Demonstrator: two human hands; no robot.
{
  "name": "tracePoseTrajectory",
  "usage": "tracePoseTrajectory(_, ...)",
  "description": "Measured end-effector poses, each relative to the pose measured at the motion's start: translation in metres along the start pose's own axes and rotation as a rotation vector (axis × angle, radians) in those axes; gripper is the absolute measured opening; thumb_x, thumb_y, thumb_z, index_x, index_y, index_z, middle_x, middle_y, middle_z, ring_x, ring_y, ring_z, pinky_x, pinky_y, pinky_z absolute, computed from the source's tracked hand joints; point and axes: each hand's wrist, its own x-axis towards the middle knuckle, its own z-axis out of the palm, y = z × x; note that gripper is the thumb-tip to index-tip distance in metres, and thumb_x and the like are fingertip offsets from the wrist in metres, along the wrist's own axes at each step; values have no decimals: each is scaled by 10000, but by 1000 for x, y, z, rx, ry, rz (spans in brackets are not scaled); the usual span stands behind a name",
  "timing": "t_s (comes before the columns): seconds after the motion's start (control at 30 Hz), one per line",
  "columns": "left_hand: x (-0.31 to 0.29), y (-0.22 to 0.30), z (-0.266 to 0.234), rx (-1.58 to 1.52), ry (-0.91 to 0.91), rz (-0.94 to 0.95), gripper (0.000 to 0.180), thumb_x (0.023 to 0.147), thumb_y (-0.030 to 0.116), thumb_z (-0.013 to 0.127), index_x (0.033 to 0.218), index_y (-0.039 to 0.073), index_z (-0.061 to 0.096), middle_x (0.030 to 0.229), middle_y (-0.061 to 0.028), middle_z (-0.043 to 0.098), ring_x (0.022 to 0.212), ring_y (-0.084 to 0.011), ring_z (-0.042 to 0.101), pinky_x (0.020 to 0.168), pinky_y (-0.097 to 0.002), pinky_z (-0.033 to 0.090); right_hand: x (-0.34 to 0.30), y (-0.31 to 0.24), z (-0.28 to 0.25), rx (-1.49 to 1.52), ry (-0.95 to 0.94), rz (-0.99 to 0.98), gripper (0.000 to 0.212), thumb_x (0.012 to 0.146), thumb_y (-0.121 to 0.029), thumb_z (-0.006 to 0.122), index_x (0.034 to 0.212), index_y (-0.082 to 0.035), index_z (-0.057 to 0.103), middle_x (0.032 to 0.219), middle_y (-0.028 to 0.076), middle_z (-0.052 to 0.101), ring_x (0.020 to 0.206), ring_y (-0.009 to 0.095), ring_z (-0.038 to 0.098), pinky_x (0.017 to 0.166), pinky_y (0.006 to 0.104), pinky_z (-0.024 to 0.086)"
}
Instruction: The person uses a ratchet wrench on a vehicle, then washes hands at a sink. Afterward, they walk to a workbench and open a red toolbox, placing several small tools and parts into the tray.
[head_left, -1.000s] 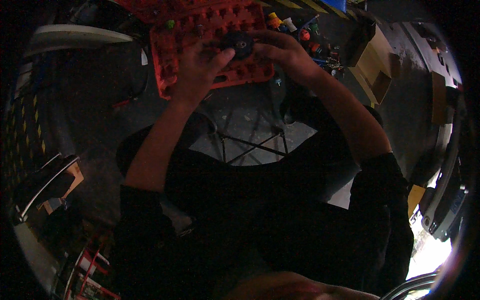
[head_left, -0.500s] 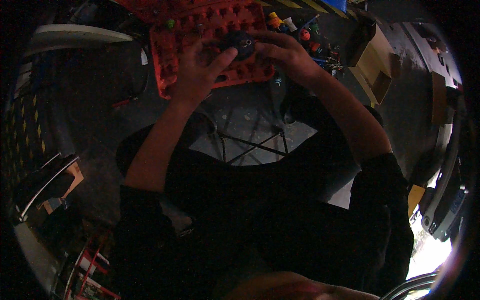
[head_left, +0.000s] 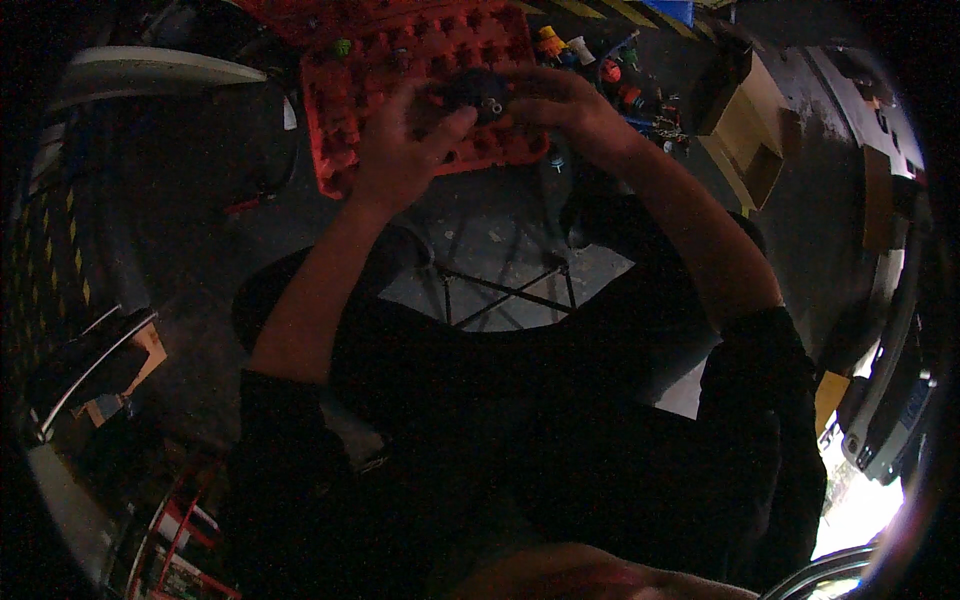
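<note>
A dark round cap-like part (head_left: 476, 90) with a small metal ring or fitting on its face is held between my two hands. My left hand (head_left: 408, 140) grips it from the left, its thumb laid across the near side. My right hand (head_left: 572, 108) is closed on its right side, and some of those fingers are lost in shadow. Directly below both hands lies an open red moulded case (head_left: 330, 120) with rows of shaped recesses. A small green piece (head_left: 343, 47) sits in its far left part.
Right of the case lie several loose parts: a yellow cap (head_left: 549, 42), a white cup-shaped piece (head_left: 580, 48), a red round piece (head_left: 611, 70) and blue fittings. An open cardboard box (head_left: 748, 130) stands farther right. A pale curved panel (head_left: 160, 72) is at the left.
The dark round part has tilted slightly, and its metal ring now sits a little lower. Both hands have shifted only slightly and still hold it.
</note>
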Motion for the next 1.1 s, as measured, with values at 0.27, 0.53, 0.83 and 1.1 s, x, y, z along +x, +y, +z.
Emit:
tracePoseTrajectory(0.27, 4, -25, -4, 205, 4, 85, 540, 856, 412, 748, 1206, 27, 604, 955, -107, 714, 876, -229, 698, 784, -373, 545, 0, -3, 4, -38, -13, 41, 596, 929, -217, 680, 1453, -30, 467, 1275, 136, 640, 1204, 238, 600, 1041, 378, 458)
tracePoseTrajectory(0.53, 2, -20, -6, 329, -61, 40, 587, 868, 413, 738, 1273, 28, 561, 1027, -146, 724, 927, -278, 714, 811, -406, 555, 0, -1, 5, -60, -24, 10, 563, 936, -176, 687, 1441, -33, 483, 1268, 108, 649, 1181, 211, 613, 1033, 366, 473)
tracePoseTrajectory(0.83, 1, -10, -7, 447, -85, 59, 589, 863, 400, 745, 1280, 28, 558, 1082, -166, 717, 994, -283, 711, 850, -411, 557, 2, 8, 4, -48, -2, 39, 562, 913, -146, 717, 1414, -16, 497, 1194, 88, 685, 1103, 171, 646, 938, 326, 520)
tracePoseTrajectory(1.1, -1, 0, -7, 528, -116, 57, 548, 861, 373, 748, 1245, 21, 580, 1046, -161, 724, 940, -314, 723, 822, -422, 573, 3, 14, 5, -288, 22, -22, 598, 890, -159, 746, 1413, -28, 488, 1086, 67, 700, 961, 130, 669, 816, 294, 555)
